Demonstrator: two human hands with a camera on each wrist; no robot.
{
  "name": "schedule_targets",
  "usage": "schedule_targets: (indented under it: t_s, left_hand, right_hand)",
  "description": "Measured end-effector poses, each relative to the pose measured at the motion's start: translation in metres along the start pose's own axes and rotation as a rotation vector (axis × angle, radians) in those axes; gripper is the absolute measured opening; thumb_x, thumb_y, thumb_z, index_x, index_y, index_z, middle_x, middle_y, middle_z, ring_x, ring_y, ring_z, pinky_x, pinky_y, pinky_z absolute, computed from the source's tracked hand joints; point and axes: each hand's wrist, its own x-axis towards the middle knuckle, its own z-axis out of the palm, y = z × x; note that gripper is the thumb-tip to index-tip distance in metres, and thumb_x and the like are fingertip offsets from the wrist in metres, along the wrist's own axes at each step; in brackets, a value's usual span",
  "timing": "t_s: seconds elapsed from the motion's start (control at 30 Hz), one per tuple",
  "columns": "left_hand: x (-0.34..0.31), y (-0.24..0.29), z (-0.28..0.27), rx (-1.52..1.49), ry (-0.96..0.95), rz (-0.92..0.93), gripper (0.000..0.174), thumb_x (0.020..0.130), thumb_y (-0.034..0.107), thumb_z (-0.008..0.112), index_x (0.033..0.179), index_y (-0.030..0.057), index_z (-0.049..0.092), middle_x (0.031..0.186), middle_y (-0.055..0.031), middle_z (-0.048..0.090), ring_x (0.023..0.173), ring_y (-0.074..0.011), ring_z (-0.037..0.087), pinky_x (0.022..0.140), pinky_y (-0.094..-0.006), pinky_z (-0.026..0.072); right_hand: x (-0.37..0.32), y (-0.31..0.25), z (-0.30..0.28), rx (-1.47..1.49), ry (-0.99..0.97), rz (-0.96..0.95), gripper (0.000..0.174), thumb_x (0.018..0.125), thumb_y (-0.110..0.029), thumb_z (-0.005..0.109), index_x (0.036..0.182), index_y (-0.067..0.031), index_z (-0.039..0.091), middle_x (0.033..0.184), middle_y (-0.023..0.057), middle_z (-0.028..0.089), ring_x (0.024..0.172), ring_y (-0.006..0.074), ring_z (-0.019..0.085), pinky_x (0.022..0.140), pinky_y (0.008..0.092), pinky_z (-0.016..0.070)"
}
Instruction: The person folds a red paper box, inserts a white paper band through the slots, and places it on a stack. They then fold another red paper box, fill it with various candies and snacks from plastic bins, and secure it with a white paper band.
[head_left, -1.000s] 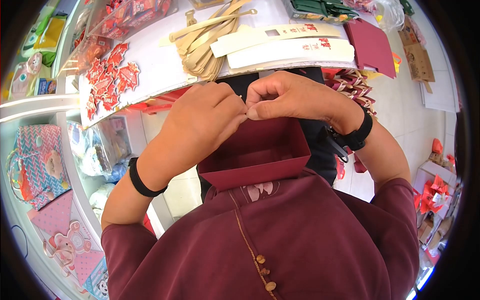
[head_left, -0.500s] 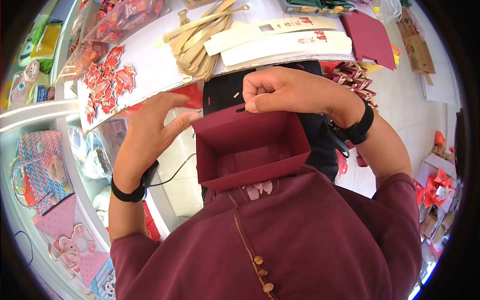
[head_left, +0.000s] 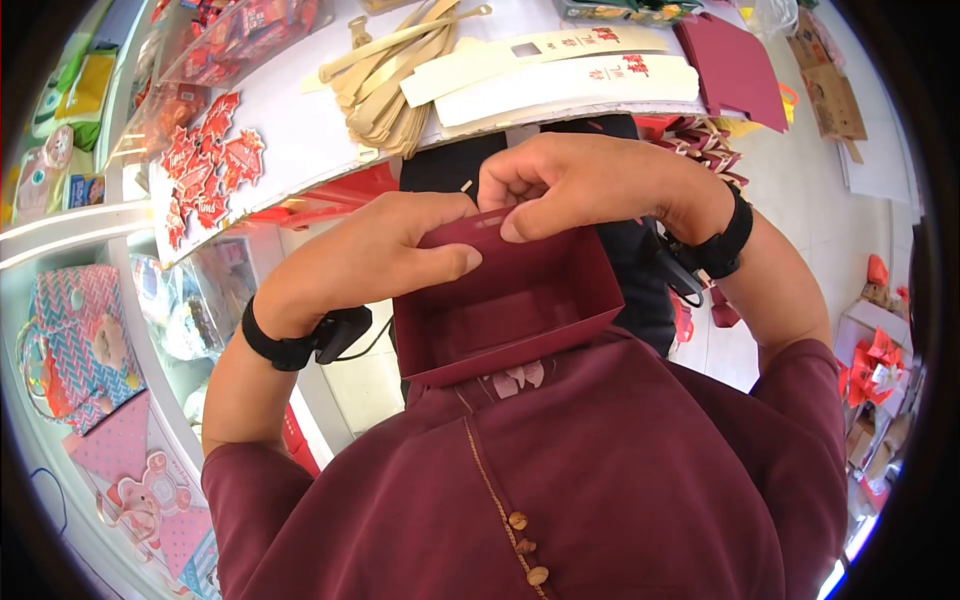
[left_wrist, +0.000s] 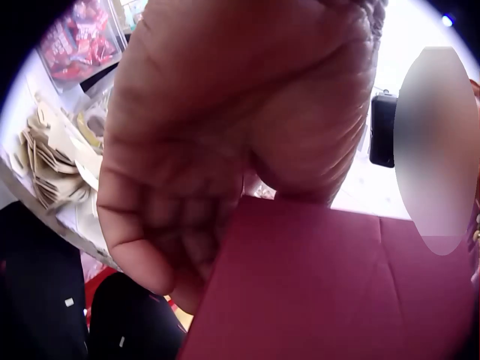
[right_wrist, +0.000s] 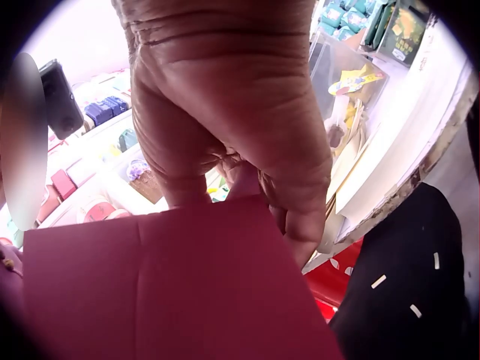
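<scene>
An open-topped maroon paper box (head_left: 510,310) rests against the person's front, over the lap. My left hand (head_left: 390,245) grips the left part of its far wall, thumb on the inner side and fingers behind. My right hand (head_left: 590,185) pinches the same wall's rim further right, its thumb inside and its curled fingers behind. Between the thumbs a small slot shows near the rim. In the left wrist view, a box side wall (left_wrist: 322,292) covers part of the fingers; the right wrist view shows the opposite side wall (right_wrist: 180,285) below the palm.
Beyond the box stands a white table (head_left: 300,130). On it lie beige straps (head_left: 400,85), cream printed strips (head_left: 570,95), maroon sheets (head_left: 735,70) and red maple-leaf tags (head_left: 215,160). A clear bin (head_left: 230,45) holds red packets. Shelves line the left.
Both hands were together at the far rim. My left hand then swung away left with spread fingers and came back onto the far wall. My right hand stayed at the rim, its thumb shifting slightly.
</scene>
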Motion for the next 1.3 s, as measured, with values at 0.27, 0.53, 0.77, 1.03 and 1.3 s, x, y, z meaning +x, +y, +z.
schedule_targets:
  t_s: [0.27,0.53,0.77,1.03,1.3]
  left_hand:
    - [0.001,-0.002,0.001,-0.099,-0.025,-0.035,0.026,0.098,0.023,0.069,0.115,0.0038,0.064,0.087,-0.0022,0.062,0.081,-0.0099,0.056,0.074,-0.0286,0.0466]
    - [-0.005,-0.003,0.006,0.029,0.103,0.045,0.024,0.096,0.02,0.076,0.112,0.0048,0.066,0.098,-0.0005,0.061,0.092,-0.0092,0.056,0.08,-0.0276,0.0464]
    - [-0.003,0.015,0.019,0.73,0.436,0.544,0.031,0.076,0.01,0.083,0.104,0.0124,0.068,0.124,-0.0088,0.06,0.121,-0.0316,0.058,0.099,-0.0449,0.0486]
    - [0.008,0.014,0.021,0.851,0.304,0.605,0.026,0.078,0.006,0.079,0.1,0.0112,0.066,0.126,-0.0098,0.059,0.126,-0.0332,0.057,0.102,-0.046,0.0471]
    - [0.001,0.011,0.019,0.356,0.255,0.651,0.01,0.09,0.005,0.072,0.097,0.0068,0.065,0.137,-0.0156,0.059,0.133,-0.0343,0.055,0.108,-0.0449,0.0449]
  right_hand:
    - [-0.001,-0.013,-0.006,0.04,-0.104,0.16,0.017,0.086,-0.018,0.068,0.095,-0.0043,0.07,0.075,-0.0046,0.061,0.07,0.006,0.052,0.065,0.0267,0.0407]
    - [0.006,-0.005,-0.007,0.198,-0.195,0.181,0.032,0.085,-0.022,0.071,0.106,0.0012,0.074,0.092,0.0015,0.071,0.087,0.0085,0.061,0.083,0.0256,0.0467]
    - [0.012,0.015,-0.007,0.341,-0.176,0.115,0.031,0.087,-0.012,0.068,0.113,0.0039,0.073,0.104,0.0028,0.071,0.1,0.0092,0.063,0.093,0.0249,0.0475]
    - [0.019,0.028,-0.006,0.399,-0.214,0.078,0.041,0.087,-0.007,0.068,0.126,0.0046,0.067,0.123,0.0061,0.067,0.12,0.0134,0.058,0.108,0.0285,0.0417]
    - [0.007,0.024,-0.006,0.314,-0.122,0.072,0.027,0.088,-0.018,0.071,0.105,0.0024,0.073,0.102,0.0031,0.072,0.099,0.0095,0.063,0.096,0.0254,0.046]
